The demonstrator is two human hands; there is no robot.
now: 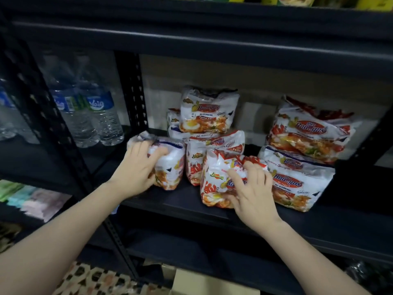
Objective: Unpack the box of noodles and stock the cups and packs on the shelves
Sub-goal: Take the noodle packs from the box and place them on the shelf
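Several white-and-red noodle multipacks stand on a dark metal shelf (182,201). My left hand (138,169) grips a white pack (172,165) at the left of the group, fingers curled over its top. My right hand (248,188) grips a red-and-white pack (214,177) at the front middle, standing upright on the shelf. Behind them stands another pack (209,145), with one more (208,112) stacked on top. To the right, a large pack (297,179) lies flat with another (310,133) leaning on it.
Water bottles (93,111) stand on the neighbouring shelf to the left, behind a perforated black upright (131,88). Folded pastel cloths (32,196) lie on a lower left shelf. A cardboard box (212,282) sits on the floor below. Another shelf board runs overhead.
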